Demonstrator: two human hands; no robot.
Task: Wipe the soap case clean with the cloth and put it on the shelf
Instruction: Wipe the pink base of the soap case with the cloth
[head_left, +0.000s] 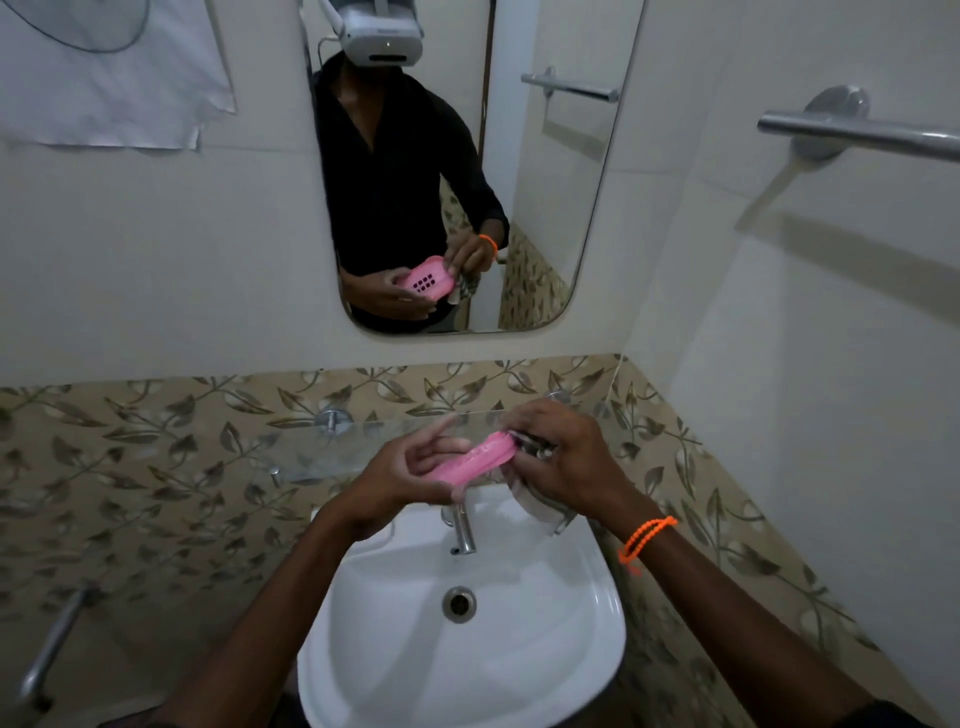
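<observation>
My left hand (402, 475) holds a pink soap case (475, 460) above the white sink, gripping its left end. At the case's right end my right hand (558, 460) presses a pale patterned cloth (540, 506); part of the cloth hangs down below the hand. A clear glass shelf (332, 441) runs along the tiled wall just behind both hands. The mirror (550, 208) reflects the case's underside with its rows of drain holes.
A white sink (467, 639) with a chrome tap (462, 530) sits directly below my hands. A chrome towel bar (857, 132) juts from the right wall. Another metal bar (49, 649) is at the lower left. A white sheet (114, 73) hangs at the upper left.
</observation>
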